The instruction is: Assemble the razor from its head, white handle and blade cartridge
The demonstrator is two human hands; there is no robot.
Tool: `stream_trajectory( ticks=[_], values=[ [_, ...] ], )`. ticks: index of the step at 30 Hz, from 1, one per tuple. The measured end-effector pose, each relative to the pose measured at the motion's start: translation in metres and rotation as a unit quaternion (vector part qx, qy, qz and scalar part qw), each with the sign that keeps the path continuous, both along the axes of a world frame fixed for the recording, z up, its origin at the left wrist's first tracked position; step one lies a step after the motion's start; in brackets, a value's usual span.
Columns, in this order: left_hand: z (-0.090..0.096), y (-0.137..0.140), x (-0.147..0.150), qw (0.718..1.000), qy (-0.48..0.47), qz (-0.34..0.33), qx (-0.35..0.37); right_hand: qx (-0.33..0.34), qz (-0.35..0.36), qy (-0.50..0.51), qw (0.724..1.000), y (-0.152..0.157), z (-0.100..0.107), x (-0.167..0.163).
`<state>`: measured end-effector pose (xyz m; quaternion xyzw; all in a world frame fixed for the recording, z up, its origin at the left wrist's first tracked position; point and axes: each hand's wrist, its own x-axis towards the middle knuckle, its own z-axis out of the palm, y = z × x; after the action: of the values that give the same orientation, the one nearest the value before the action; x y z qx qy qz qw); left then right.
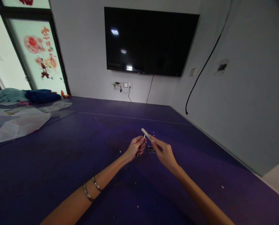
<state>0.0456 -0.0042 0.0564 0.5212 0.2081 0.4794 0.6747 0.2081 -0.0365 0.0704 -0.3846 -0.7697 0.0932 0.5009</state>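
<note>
My left hand (137, 147) is closed around a slim tool with a dark handle and a pale, shiny tip (144, 136); its exact kind is hard to make out. My right hand (164, 153) pinches a flat, off-white strip (144, 132) between thumb and fingers. The strip slants up and to the left, its free end past the left hand's fingers. The tool's tip is at or very near the underside of the strip. Partly behind my right hand, a small dark item with light markings (151, 149) lies on the purple surface.
Small white scraps (120, 152) are scattered over the purple surface (95, 168). Clear plastic sheeting (24, 125) and folded dark blue cloth (42, 96) lie at the left. A black cable (201, 70) hangs on the right wall. A large television (151, 40) is mounted ahead.
</note>
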Motion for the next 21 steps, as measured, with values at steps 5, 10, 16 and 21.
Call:
stream_trajectory(
  ticks=[5, 10, 16, 21],
  values=[
    [0.000, 0.002, -0.001, 1.000, -0.004, 0.004, 0.002, -0.008, -0.005, -0.019, 1.000, -0.004, -0.003, 0.005],
    [0.000, 0.000, 0.001, 1.000, 0.014, -0.001, 0.010, -0.005, -0.013, -0.011, 1.000, -0.006, 0.002, 0.005],
    [0.004, 0.002, -0.001, 0.999, 0.010, 0.024, 0.023, -0.021, 0.001, -0.009, 1.000, -0.008, -0.002, 0.007],
    [0.004, 0.007, -0.006, 0.995, 0.030, 0.082, 0.048, -0.062, -0.010, 0.038, 0.997, -0.010, -0.001, 0.018]
  ],
)
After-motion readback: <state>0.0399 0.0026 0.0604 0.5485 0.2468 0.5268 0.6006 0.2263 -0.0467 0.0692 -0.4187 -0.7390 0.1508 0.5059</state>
